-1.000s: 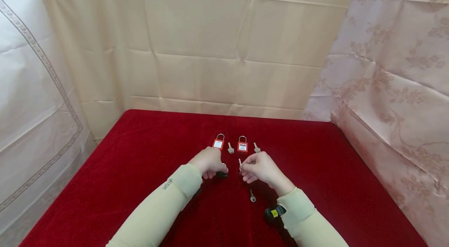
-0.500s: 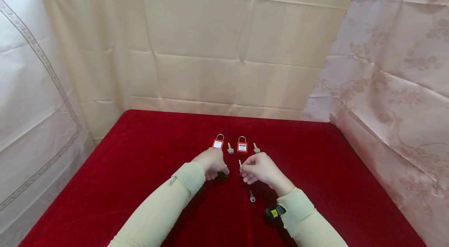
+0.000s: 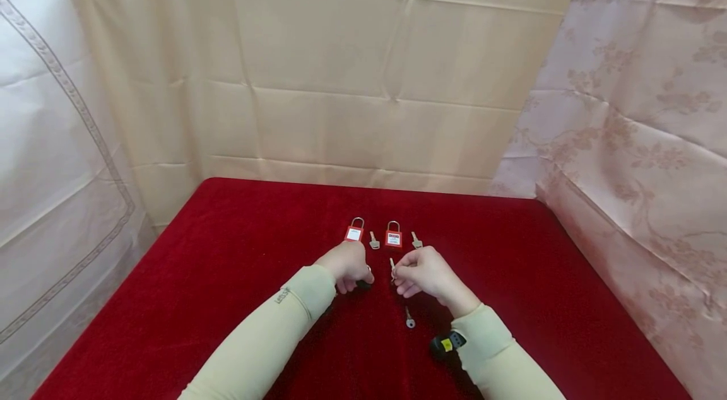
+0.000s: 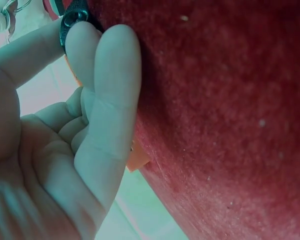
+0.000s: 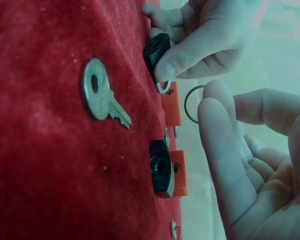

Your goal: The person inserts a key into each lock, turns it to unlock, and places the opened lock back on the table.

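My left hand (image 3: pixel 348 264) pinches a small black padlock (image 5: pixel 157 52) between thumb and fingers, low over the red cloth. Its keyhole end faces out in the right wrist view, and a bit of the shackle shows by the thumb. Just to the right, my right hand (image 3: pixel 423 274) pinches a slim key (image 3: pixel 392 266) by its head; a thin ring (image 5: pixel 191 105) sticks out from those fingertips. A second black padlock (image 5: pixel 161 169) rests on the cloth, hidden behind my right hand in the head view. Nearer lies a loose round-headed key (image 5: pixel 96 90).
Two red padlocks, one on the left (image 3: pixel 354 234) and one on the right (image 3: pixel 394 238), lie behind my hands. Beside them are two flat keys, a left one (image 3: pixel 374 241) and a right one (image 3: pixel 417 240). Red cloth (image 3: pixel 255 229) covers the table; curtains hang around it.
My left hand has shifted slightly to the right with the black padlock. The right hand and its key stay almost in place.
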`<state>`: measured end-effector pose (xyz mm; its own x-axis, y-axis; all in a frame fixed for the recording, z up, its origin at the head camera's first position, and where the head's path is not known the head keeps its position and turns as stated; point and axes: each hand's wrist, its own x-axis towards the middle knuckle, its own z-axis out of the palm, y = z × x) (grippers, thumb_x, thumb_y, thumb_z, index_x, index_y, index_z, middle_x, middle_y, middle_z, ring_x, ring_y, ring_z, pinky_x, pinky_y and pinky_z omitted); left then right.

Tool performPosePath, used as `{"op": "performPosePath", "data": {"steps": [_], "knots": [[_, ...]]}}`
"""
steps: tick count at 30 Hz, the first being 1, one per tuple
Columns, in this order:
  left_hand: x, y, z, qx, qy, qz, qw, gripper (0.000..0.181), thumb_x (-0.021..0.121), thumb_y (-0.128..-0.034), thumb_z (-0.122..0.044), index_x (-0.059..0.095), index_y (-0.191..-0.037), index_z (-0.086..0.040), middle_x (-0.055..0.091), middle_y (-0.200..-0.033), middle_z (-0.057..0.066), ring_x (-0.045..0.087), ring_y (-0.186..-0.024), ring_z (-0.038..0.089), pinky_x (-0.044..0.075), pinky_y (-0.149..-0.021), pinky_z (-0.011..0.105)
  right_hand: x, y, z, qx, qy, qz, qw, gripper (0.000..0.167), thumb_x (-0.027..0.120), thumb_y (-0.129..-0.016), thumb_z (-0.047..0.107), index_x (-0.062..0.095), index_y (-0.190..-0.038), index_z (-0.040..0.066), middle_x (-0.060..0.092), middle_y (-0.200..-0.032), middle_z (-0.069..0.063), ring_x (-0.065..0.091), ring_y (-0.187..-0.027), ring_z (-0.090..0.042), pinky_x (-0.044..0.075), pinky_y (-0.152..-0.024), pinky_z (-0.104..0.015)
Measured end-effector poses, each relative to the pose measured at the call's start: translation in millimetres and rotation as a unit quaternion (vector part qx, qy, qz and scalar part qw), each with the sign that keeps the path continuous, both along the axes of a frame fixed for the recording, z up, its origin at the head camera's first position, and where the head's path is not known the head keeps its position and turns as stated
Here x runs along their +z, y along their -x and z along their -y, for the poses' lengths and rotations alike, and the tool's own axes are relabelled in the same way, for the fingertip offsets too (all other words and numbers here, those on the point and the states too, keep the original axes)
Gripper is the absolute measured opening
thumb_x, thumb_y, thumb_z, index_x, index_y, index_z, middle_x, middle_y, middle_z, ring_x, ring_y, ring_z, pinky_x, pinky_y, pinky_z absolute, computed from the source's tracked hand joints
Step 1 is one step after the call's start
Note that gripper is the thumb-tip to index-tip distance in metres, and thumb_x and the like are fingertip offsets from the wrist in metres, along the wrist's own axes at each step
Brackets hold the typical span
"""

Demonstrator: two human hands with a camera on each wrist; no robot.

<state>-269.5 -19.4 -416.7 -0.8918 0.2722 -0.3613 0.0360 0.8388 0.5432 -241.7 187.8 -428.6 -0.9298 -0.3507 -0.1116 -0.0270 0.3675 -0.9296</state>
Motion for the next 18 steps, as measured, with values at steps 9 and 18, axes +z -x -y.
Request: {"op": "performPosePath", "data": {"steps": [9, 18], "knots": [[-1.7, -1.6, -1.4, -0.005, -0.020, 0.000, 0.9998, 0.024, 0.080, -0.0880, -0.016, 0.068, -0.071, -0.004, 0.067, -0.063, 0.013, 0.068, -0.054, 0.024, 0.057, -0.050, 0.038, 1.1, -1.7, -2.9, -0.001, 0.009, 0.005, 0.9999, 0.011, 0.064, -0.094, 0.001, 0.070, -0.091, -0.008, 0.071, -0.077, -0.017, 0.072, -0.063, -0.023, 0.062, -0.061, -0.041], [-4.7, 1.9, 3.2, -0.019, -0.042, -0.024, 0.9986, 0.025, 0.081, -0.0866, -0.013, 0.068, -0.067, -0.003, 0.065, -0.057, 0.011, 0.066, -0.049, 0.021, 0.056, -0.047, 0.033, 6.1, 1.0, -3.8, -0.004, 0.011, -0.010, 0.9999, 0.014, 0.065, -0.095, 0.002, 0.070, -0.094, -0.010, 0.070, -0.076, -0.016, 0.071, -0.064, -0.023, 0.062, -0.061, -0.041]]}}
